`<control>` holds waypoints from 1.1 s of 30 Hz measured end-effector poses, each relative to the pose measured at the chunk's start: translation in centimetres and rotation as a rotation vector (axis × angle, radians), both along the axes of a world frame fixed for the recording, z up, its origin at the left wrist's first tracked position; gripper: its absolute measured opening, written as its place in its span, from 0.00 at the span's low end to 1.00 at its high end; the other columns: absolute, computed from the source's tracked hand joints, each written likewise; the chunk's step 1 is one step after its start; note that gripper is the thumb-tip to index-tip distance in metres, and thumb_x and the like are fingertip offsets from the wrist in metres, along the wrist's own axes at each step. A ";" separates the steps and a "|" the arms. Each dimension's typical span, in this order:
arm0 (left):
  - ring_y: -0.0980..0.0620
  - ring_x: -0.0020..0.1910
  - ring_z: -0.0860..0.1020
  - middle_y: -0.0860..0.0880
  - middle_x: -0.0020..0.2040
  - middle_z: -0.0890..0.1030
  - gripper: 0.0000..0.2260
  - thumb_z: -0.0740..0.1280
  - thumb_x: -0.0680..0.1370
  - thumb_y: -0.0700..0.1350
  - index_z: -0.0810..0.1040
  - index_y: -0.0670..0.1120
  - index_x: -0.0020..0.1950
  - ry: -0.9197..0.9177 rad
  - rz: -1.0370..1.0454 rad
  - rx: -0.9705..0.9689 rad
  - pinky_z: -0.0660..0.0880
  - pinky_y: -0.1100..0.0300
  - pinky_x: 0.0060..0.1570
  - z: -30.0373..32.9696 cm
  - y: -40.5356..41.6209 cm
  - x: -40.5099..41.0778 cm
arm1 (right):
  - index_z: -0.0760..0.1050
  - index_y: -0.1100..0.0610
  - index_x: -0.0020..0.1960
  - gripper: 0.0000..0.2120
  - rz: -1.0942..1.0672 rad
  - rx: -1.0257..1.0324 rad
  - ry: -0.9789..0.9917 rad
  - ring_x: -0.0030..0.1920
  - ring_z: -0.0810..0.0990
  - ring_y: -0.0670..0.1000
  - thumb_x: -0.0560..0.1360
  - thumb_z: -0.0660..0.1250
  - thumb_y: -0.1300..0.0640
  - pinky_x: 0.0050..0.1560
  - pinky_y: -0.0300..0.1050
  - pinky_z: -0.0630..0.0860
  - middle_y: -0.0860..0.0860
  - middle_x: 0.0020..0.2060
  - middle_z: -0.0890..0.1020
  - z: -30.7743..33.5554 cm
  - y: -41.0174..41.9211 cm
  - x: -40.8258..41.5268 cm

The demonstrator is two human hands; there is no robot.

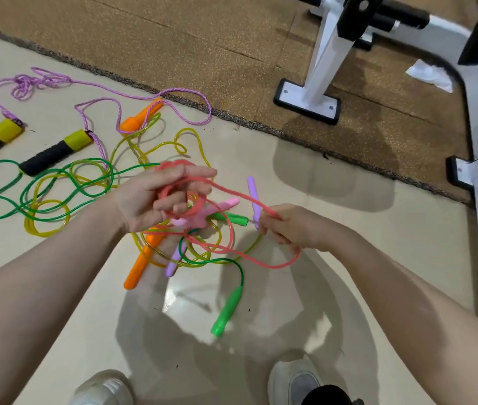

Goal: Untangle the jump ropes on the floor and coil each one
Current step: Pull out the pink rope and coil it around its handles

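Floor (56,287): pale tile, brown mat (202,39) behind, white gym frame (328,62) at the far right.

Ropes, biggest spread first: purple braided rope (144,96) with yellow-black handles lies far left, loose. Green rope (42,176) and yellow rope (150,147) overlap in loops left of centre and run into the knot of handles under the hands. Pink rope (243,197) is off the floor.

Left hand (156,197): fingers (199,172) curled round a small pink coil, thumb on top. Right hand (293,226): fingers pinching the pink strand just beside the purple handle (253,197). Strand runs taut between the hands; slack droops below the right hand and loops back into the pile.

Judgement: mid-coil on pink. Do it well by feeding slack through the right pinch, keeping loops even, and lifting pink clear of green and yellow before each wrap so nothing gets dragged in.
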State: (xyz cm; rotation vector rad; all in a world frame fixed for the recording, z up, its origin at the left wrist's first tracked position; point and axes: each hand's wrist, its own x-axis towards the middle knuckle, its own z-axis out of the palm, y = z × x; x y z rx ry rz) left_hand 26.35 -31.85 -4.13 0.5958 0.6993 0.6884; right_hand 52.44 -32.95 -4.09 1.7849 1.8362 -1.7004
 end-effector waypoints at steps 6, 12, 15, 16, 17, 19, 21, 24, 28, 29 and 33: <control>0.60 0.15 0.60 0.51 0.17 0.66 0.29 0.79 0.60 0.53 0.77 0.32 0.49 0.159 -0.643 -0.067 0.65 0.69 0.21 -0.7 -1.5 2.2 | 0.68 0.53 0.36 0.14 -0.530 0.393 0.075 0.24 0.65 0.48 0.79 0.53 0.60 0.26 0.39 0.63 0.52 0.26 0.68 0.8 3.9 -0.8; 0.58 0.24 0.60 0.29 0.63 0.71 0.20 0.55 0.82 0.39 0.59 0.29 0.70 -0.754 -0.334 -0.273 0.69 0.61 0.42 0.6 0.2 2.7 | 0.73 0.57 0.50 0.12 0.048 0.303 -0.365 0.48 0.76 0.56 0.79 0.57 0.50 0.44 0.45 0.68 0.54 0.42 0.79 -2.5 1.1 -1.2; 0.51 0.34 0.79 0.31 0.65 0.71 0.27 0.73 0.71 0.42 0.70 0.30 0.64 -0.463 -0.046 -0.162 0.78 0.55 0.46 0.5 0.7 2.6 | 0.75 0.56 0.54 0.11 0.423 0.165 -0.317 0.45 0.75 0.51 0.76 0.62 0.51 0.41 0.41 0.67 0.53 0.45 0.79 -1.1 -0.7 -2.7; 0.49 0.40 0.82 0.32 0.61 0.76 0.30 0.79 0.63 0.42 0.73 0.32 0.60 -0.332 0.038 -0.151 0.80 0.55 0.43 0.1 0.5 2.6 | 0.75 0.57 0.56 0.12 0.516 0.097 -0.295 0.40 0.75 0.50 0.76 0.64 0.53 0.37 0.41 0.67 0.52 0.42 0.78 -0.2 -1.0 -3.3; 0.47 0.44 0.83 0.33 0.57 0.79 0.31 0.80 0.59 0.40 0.73 0.33 0.57 -0.213 0.119 -0.162 0.81 0.54 0.40 -0.2 0.4 2.6 | 0.74 0.58 0.57 0.13 0.579 0.022 -0.274 0.35 0.75 0.49 0.75 0.65 0.54 0.33 0.40 0.68 0.51 0.38 0.78 0.7 -1.1 -4.0; 0.45 0.45 0.84 0.35 0.53 0.80 0.22 0.75 0.64 0.37 0.71 0.34 0.53 -0.061 0.251 -0.167 0.81 0.52 0.36 0.0 0.3 3.4 | 0.71 0.56 0.61 0.17 0.664 -0.080 -0.264 0.27 0.75 0.48 0.73 0.67 0.54 0.29 0.37 0.71 0.50 0.32 0.79 2.1 -1.5 -5.3; 0.49 0.42 0.84 0.39 0.55 0.78 0.06 0.64 0.75 0.36 0.71 0.39 0.51 0.072 0.363 -0.139 0.82 0.54 0.38 0.5 0.6 4.5 | 0.68 0.54 0.63 0.20 0.754 -0.090 -0.235 0.22 0.74 0.45 0.73 0.67 0.53 0.30 0.38 0.73 0.49 0.30 0.80 3.4 -1.8 -6.6; 0.61 0.32 0.81 0.46 0.56 0.75 0.13 0.59 0.80 0.38 0.65 0.42 0.64 0.402 0.277 0.087 0.77 0.69 0.33 0.3 0.4 5.2 | 0.78 0.55 0.51 0.08 0.691 0.055 -0.047 0.24 0.72 0.41 0.73 0.67 0.55 0.35 0.39 0.75 0.45 0.24 0.77 5.3 -0.3 -7.2; 0.52 0.22 0.70 0.28 0.42 0.77 0.35 0.49 0.72 0.71 0.76 0.42 0.55 0.780 -0.183 0.251 0.66 0.62 0.22 0.5 -0.3 4.5 | 0.80 0.55 0.38 0.03 0.230 0.588 -0.027 0.28 0.72 0.35 0.71 0.71 0.58 0.33 0.33 0.64 0.43 0.26 0.74 6.1 3.6 -4.2; 0.50 0.21 0.65 0.25 0.42 0.76 0.44 0.46 0.67 0.75 0.76 0.39 0.56 0.663 -0.281 0.197 0.61 0.63 0.23 0.7 -0.3 4.4 | 0.82 0.56 0.40 0.02 0.134 0.698 -0.038 0.29 0.72 0.35 0.69 0.70 0.61 0.33 0.32 0.64 0.43 0.27 0.75 5.8 4.1 -3.3; 0.50 0.18 0.58 0.50 0.21 0.77 0.45 0.61 0.69 0.70 0.69 0.29 0.64 0.128 -0.540 0.153 0.66 0.57 0.35 0.8 -0.4 4.0 | 0.77 0.55 0.41 0.05 -0.450 0.666 0.249 0.30 0.71 0.41 0.72 0.67 0.63 0.36 0.36 0.69 0.43 0.27 0.77 3.5 4.2 -2.0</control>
